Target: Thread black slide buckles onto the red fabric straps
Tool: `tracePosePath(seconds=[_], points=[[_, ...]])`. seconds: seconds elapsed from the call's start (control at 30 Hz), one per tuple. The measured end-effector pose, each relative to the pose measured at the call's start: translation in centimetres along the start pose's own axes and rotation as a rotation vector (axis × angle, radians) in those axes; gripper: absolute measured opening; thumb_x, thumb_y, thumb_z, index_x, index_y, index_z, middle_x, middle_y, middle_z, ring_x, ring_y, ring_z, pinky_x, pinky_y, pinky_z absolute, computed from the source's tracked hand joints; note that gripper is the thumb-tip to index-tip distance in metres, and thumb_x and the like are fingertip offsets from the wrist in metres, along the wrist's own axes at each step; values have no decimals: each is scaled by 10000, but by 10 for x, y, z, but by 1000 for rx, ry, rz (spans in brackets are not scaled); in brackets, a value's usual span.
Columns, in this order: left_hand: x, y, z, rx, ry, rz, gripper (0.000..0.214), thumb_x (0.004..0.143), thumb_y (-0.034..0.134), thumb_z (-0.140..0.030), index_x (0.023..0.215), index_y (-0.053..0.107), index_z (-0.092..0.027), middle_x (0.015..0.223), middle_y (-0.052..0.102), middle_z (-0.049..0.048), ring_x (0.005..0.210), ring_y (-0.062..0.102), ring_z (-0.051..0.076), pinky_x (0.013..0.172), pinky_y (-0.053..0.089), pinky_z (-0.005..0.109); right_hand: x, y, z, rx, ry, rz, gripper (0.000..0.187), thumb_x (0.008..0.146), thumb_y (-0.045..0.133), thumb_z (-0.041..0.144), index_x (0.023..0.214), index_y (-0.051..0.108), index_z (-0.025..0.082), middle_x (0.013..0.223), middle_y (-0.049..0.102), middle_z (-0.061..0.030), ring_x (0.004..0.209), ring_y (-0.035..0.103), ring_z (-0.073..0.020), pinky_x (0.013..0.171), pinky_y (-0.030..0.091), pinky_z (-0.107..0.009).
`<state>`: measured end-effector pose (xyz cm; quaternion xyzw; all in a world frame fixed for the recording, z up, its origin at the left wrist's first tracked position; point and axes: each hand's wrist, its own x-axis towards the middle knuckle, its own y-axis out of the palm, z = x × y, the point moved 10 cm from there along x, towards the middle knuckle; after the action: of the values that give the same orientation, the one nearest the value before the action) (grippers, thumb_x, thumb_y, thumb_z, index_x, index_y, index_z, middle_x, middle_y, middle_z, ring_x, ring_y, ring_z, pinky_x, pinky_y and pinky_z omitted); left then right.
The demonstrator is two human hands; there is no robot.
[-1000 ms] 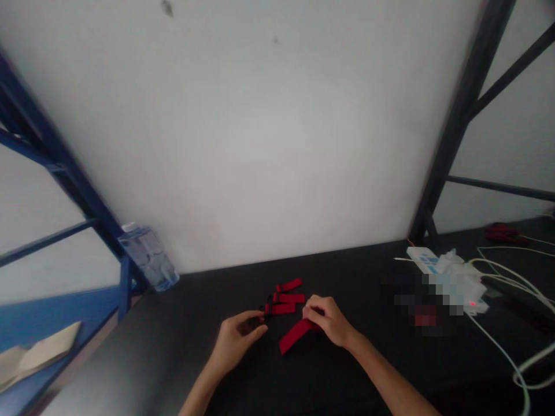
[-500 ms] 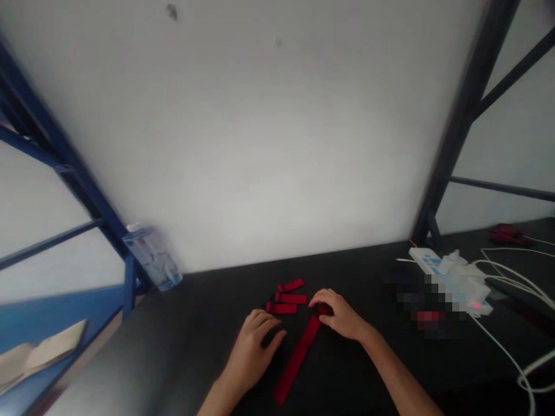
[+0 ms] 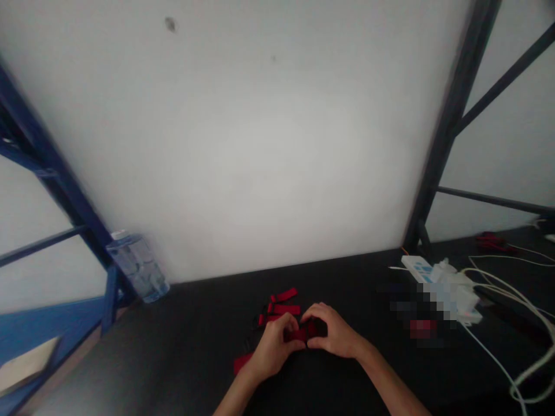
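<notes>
Both my hands meet over a red strap (image 3: pixel 299 334) on the black tabletop (image 3: pixel 182 346). My left hand (image 3: pixel 274 348) is closed, fingers pinching the strap's upper end. My right hand (image 3: pixel 333 333) is closed on the same end from the right. The strap's far end (image 3: pixel 241 364) sticks out below my left hand. Several short folded red straps (image 3: pixel 284 304) lie in a small group just beyond my fingers.
A clear plastic water bottle (image 3: pixel 136 267) stands at the back left beside a blue metal frame (image 3: pixel 47 173). A white power strip (image 3: pixel 437 283) with white cables (image 3: pixel 515 306) lies at the right. A dark metal frame post (image 3: pixel 446 133) rises at the back right.
My left hand moved right from the table onto the strap's top end. The strap, stretched out straight half a second ago, now lies gathered under both hands, its tail pointing left.
</notes>
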<state>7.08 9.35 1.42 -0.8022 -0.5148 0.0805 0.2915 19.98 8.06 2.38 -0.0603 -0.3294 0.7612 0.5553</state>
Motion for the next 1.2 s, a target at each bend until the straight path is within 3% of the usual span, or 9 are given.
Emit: tracePosePath(seconds=[0.13,0.27,0.47,0.6,0.73,0.83,0.93,1.1,1.2], points=[[-2,12,10,-457,-99,78,224,750,726,-272,799,539,-159,685,601,-9,598,572,132,572,426,243,0,7,5,302,4,68,520,672,791,238,1173,653,245,1168,663,-56,1089,580,-261,997,393,-422],[-3,26,11,-642,-153,153,274,756,731,-336,814,527,-162,588,579,-26,439,528,103,423,360,197,3,14,1,523,52,55,379,693,788,303,1043,695,192,973,693,-37,902,630,-213,836,478,-343],[-5,19,7,-660,-201,102,243,698,775,-272,819,607,-147,627,564,-40,436,392,36,408,233,159,-1,22,-4,625,116,46,381,603,842,273,880,596,183,797,598,25,627,581,-123,569,470,-244],[-6,20,2,-611,-168,109,251,704,779,-318,843,677,-136,663,620,0,524,485,79,480,318,184,-5,39,-7,741,198,131,291,689,727,259,809,467,208,697,517,69,392,425,-42,371,333,-176],[-5,19,2,-607,-104,49,298,717,772,-397,770,691,-115,717,657,45,628,564,131,590,405,231,-4,46,-15,749,248,129,128,710,559,205,784,454,206,587,444,85,393,348,-45,364,266,-159],[-5,18,5,-569,-110,2,302,729,762,-403,778,700,-112,673,631,27,584,521,111,550,369,214,-4,34,-25,664,254,-38,33,749,453,232,765,455,203,633,452,56,462,352,-64,381,265,-152],[-6,17,4,-549,-111,-10,291,745,751,-392,807,702,-112,662,616,19,567,493,99,524,341,202,-7,22,-24,530,231,-163,82,811,423,277,780,459,209,701,484,34,522,402,-82,398,292,-152],[-5,15,9,-580,-146,-40,336,745,742,-430,851,686,-115,651,597,8,507,450,79,470,296,192,-5,34,-18,507,229,-43,153,806,549,332,880,457,234,723,489,60,450,376,-58,379,296,-159],[-5,12,14,-594,-159,-81,347,749,735,-441,859,676,-117,654,584,1,478,414,64,450,268,190,-4,41,-20,546,219,10,155,813,522,295,926,431,242,696,474,77,398,391,-56,379,326,-173]])
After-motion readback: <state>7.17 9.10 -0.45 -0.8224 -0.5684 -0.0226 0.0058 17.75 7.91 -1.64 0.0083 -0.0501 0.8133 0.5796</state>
